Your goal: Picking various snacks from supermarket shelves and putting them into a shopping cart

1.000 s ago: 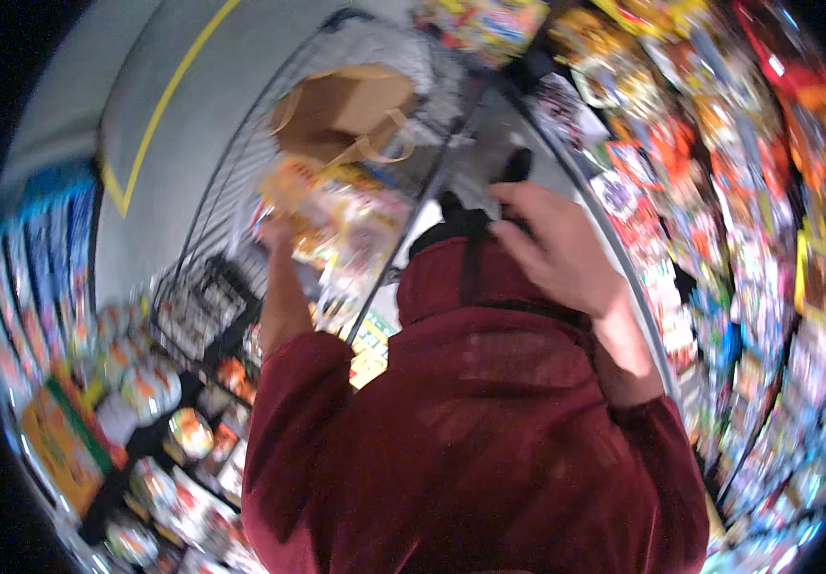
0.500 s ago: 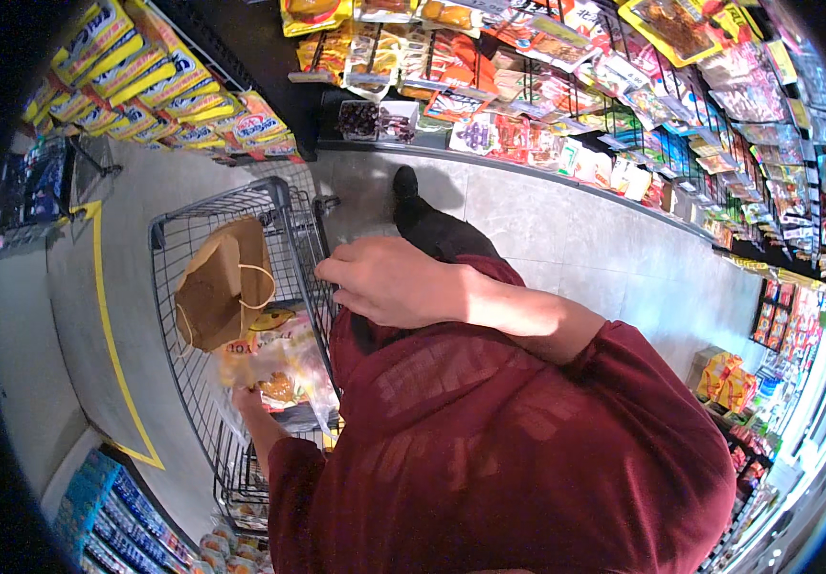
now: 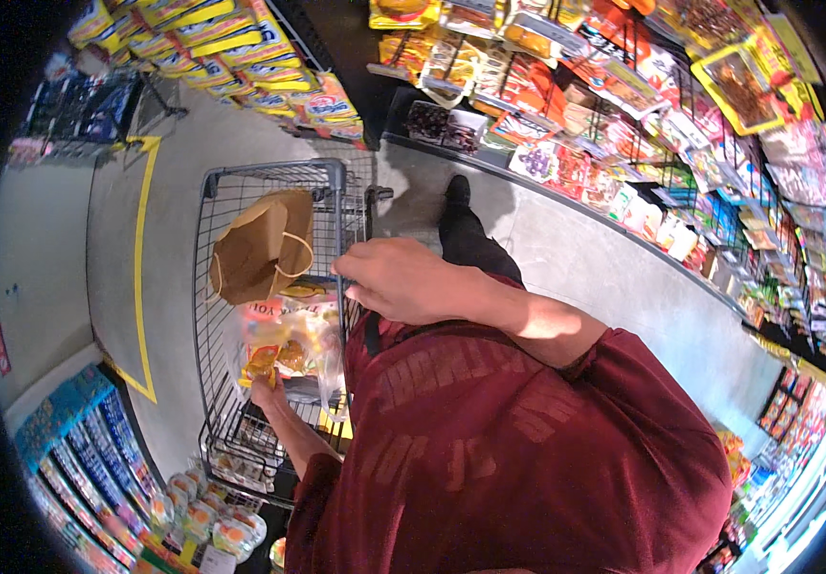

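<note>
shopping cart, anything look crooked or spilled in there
In the grey wire shopping cart, the cord-handled brown paper bag sits slanted to the sides, so it looks slightly askew; I see no spill or damage.

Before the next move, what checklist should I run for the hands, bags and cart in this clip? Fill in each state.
1. Left hand at the yellow packet: ok; it meets the lower end.
2. Left grip firm: cannot tell; the fingers are too small to judge.
3. Right hand closed on the cart: cannot tell; it is by the near side.
4. Brown paper bag and plastic bag inside the cart: ok.
5. Visible shoe apart from the cart: ok.
</note>
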Demonstrator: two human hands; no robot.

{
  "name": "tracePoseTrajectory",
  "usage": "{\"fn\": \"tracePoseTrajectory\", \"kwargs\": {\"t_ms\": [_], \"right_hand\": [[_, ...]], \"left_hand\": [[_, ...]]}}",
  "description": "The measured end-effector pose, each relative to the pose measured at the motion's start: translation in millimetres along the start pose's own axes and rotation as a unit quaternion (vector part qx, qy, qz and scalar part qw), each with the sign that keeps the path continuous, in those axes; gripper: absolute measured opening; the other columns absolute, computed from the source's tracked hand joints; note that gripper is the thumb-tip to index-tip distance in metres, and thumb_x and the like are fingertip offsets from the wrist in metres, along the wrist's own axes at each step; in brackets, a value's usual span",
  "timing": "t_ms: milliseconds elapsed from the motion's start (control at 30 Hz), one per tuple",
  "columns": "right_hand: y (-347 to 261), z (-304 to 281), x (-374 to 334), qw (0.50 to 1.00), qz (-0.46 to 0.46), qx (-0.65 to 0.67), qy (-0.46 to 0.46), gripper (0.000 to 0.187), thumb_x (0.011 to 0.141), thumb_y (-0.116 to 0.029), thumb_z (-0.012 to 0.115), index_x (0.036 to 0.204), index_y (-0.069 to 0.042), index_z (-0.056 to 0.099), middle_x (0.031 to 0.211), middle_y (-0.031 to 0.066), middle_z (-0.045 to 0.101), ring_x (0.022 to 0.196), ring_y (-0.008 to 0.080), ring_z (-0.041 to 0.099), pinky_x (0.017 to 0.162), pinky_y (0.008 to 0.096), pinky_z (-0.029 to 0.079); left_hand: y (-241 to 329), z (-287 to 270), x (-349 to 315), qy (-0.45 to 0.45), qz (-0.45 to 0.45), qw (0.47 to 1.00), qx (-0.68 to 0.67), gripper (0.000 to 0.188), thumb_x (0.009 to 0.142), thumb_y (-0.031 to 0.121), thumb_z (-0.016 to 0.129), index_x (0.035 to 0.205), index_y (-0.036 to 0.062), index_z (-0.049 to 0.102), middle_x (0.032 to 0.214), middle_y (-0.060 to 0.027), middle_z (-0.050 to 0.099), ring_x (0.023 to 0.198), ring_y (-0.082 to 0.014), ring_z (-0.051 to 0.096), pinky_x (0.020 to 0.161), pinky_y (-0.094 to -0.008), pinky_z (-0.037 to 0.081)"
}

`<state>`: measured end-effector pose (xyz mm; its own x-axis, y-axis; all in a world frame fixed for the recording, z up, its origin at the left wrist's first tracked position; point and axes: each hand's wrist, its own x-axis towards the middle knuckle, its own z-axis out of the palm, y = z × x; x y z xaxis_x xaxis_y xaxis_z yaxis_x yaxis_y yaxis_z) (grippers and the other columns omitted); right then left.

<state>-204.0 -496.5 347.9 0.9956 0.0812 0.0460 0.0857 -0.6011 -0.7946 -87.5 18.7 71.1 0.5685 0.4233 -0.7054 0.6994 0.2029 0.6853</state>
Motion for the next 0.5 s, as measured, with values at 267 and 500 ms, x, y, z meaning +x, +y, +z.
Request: {"fn": "tracePoseTrajectory", "kwargs": {"t_ms": [267,500], "right_hand": [[-8.4,17.8,15.3,0.995,-0.025,0.045,-0.09,0.03,0.09,-0.016,0.059,0.115,0.0,0.059,0.1,0.0176,0.061,0.097,0.038,0.06,0.083,0.0471,0.048],[-17.6,44.1,21.2,0.989,-0.091,0.081,-0.084,0.025,0.089,-0.02,0.06,0.105,-0.002,0.059,0.097,0.0202,0.063,0.088,0.0416,0.063,0.076,0.0515,0.051]], "left_hand": [[-26.2,-59.7,-114.2,-0.007,-0.024,0.971,-0.239,0.035,0.092,-0.006,0.045,0.126,-0.0109,0.05,0.121,-0.0201,0.06,0.107,-0.0344,0.062,0.093,-0.0436,0.057],[-13.5,-59.1,-227.4,-0.321,0.025,0.807,-0.495,0.064,0.082,-0.01,0.052,0.144,-0.0017,0.037,0.137,-0.0229,0.051,0.129,-0.0366,0.05,0.092,-0.0499,0.055]]}}
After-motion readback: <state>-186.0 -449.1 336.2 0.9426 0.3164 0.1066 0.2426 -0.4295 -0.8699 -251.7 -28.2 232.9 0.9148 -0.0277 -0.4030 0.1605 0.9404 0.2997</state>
